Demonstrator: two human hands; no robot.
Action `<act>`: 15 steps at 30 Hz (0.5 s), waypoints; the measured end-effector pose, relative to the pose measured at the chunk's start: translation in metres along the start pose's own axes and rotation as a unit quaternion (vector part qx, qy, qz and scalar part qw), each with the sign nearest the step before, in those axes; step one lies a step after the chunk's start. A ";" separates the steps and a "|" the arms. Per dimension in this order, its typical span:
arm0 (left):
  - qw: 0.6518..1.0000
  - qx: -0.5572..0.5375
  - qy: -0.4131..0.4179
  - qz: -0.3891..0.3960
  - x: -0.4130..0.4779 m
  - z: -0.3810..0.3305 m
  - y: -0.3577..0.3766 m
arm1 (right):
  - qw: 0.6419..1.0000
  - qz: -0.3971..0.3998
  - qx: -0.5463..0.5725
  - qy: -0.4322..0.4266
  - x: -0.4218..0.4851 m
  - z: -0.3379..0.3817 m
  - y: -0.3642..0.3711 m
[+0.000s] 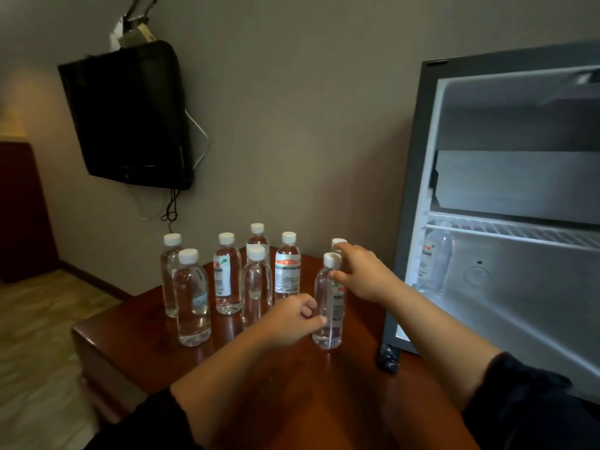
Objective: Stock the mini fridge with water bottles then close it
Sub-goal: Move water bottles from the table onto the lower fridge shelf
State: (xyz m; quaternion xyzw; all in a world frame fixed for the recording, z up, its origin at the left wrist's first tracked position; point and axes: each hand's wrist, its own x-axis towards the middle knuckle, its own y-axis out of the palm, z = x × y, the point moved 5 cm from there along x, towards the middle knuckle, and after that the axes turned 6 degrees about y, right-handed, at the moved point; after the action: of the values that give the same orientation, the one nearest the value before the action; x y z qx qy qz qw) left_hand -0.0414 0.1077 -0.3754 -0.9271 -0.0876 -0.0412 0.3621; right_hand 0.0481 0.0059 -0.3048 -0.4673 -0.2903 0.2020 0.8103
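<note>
Nearest to me, both forearms stretched out over the dark wooden tabletop [136,339], dark sleeves pushed back. My left hand [293,319] was loosely curled, thumb and forefinger tips just touching the lower body of the closest water bottle [328,306] from its left; that grip was half closed and not wrapped around anything. My right hand [363,274] came in from the right, thumb against the shoulder of that same bottle under its white cap, forefinger stretched past to the cap of a second bottle [338,243] standing just behind it. That grip was spread, resting on both, pinching neither as far as I could tell. The closest bottle stood upright between the two hands, near the tabletop's right edge and just beside the fridge.

Further out, six more bottles [227,274] stood upright in a loose cluster, left of both hands and apart from them. To the right, the mini fridge [418,177] stood open, lit inside, with one bottle [435,261] already upright at the left of its lower compartment, under the wire shelf [506,228]. Farthest off, a black television [130,118] hung on the wall.
</note>
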 end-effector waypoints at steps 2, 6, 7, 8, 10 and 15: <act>1.000 -0.006 -0.013 -0.005 0.008 0.009 -0.003 | 1.000 0.011 -0.004 0.006 0.009 -0.001 0.008; 0.998 -0.056 -0.019 -0.004 0.026 0.020 0.001 | 1.000 0.010 -0.001 0.019 0.021 -0.008 0.018; 0.997 -0.075 -0.015 -0.003 0.031 0.021 0.004 | 1.000 0.006 0.004 0.022 0.023 -0.010 0.021; 0.996 -0.092 -0.011 0.001 0.034 0.021 0.007 | 1.000 0.000 0.009 0.024 0.025 -0.012 0.024; 0.993 -0.115 0.001 0.002 0.040 0.021 0.014 | 1.000 -0.016 0.013 0.024 0.027 -0.013 0.029; 0.991 -0.132 0.009 -0.027 0.043 0.026 0.025 | 0.999 -0.045 0.009 0.009 0.019 -0.014 0.023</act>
State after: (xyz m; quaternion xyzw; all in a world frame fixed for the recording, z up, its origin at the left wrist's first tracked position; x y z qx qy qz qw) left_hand 0.0055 0.1128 -0.4050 -0.9638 -0.1036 -0.0702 0.2356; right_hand 0.0706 0.0195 -0.3254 -0.4481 -0.3018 0.1632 0.8255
